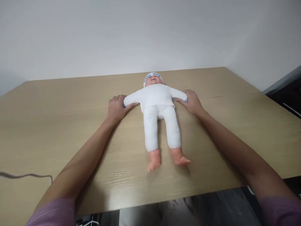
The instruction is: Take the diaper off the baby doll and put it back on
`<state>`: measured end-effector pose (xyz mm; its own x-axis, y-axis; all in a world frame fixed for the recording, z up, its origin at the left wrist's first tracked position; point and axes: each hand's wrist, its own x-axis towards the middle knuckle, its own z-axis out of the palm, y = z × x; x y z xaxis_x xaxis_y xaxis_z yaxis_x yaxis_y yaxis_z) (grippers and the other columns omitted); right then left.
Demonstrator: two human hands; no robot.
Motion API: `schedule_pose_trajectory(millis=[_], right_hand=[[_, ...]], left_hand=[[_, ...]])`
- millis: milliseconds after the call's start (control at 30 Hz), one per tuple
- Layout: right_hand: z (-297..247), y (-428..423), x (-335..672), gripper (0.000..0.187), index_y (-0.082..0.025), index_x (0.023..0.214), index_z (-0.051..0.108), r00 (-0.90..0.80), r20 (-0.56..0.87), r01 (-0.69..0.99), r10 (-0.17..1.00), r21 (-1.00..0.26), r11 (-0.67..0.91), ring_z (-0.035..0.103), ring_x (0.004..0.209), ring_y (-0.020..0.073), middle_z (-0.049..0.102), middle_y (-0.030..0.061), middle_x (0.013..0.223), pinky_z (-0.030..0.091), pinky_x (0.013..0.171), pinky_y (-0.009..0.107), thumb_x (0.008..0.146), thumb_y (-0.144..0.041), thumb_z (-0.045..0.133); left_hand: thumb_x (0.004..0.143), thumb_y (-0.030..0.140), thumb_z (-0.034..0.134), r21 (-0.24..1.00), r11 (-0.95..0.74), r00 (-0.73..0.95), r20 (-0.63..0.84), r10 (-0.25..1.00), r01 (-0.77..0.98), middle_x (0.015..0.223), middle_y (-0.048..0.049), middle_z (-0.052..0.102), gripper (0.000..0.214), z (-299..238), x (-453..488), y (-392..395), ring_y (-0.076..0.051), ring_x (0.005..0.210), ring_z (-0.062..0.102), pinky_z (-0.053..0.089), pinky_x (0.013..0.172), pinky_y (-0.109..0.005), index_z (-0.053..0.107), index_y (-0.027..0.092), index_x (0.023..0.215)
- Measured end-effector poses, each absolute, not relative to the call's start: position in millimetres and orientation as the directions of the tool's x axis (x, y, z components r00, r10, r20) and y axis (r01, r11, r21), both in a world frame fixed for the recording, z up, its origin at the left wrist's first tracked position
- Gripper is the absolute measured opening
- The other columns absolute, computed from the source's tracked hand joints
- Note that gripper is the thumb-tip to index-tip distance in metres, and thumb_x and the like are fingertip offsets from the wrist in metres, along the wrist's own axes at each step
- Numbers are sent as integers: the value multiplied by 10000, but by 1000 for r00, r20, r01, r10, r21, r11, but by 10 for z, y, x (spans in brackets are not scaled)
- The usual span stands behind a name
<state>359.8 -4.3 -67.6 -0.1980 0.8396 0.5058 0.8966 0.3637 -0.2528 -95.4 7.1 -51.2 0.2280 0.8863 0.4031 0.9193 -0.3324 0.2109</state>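
A baby doll (157,95) lies face up on the table, its head toward the wall and its bare feet toward me. It wears a white top, white trousers and a white cap (152,75) with blue lettering. My left hand (117,106) is closed round the end of the doll's arm on the left. Round the end of the other arm, my right hand (192,102) is closed too. Both doll arms are stretched out sideways. The doll's hands are hidden inside my grip, with a bit of blue cuff showing at each.
The wooden table (70,131) reaches back to a pale wall (131,37). A grey cable (28,175) runs over its left front part. Beyond the right edge stands a dark object (288,91). Thin seams cross the tabletop.
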Motion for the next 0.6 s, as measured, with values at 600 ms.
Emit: schedule_pose_trajectory(millis=[600], right_hand=[[-853,389,3768,857,-127,1674,481,-243,486,881,839,-251,401,559,1375,433,622,249,1563,425,1193,621,1061,-723,526]], left_hand=[[1011,713,684,301,-267,135,394,909,916,1471,-185,660,712,-651,-1020,306,-442,1358,513,376,1158,-562,620,245,1544]])
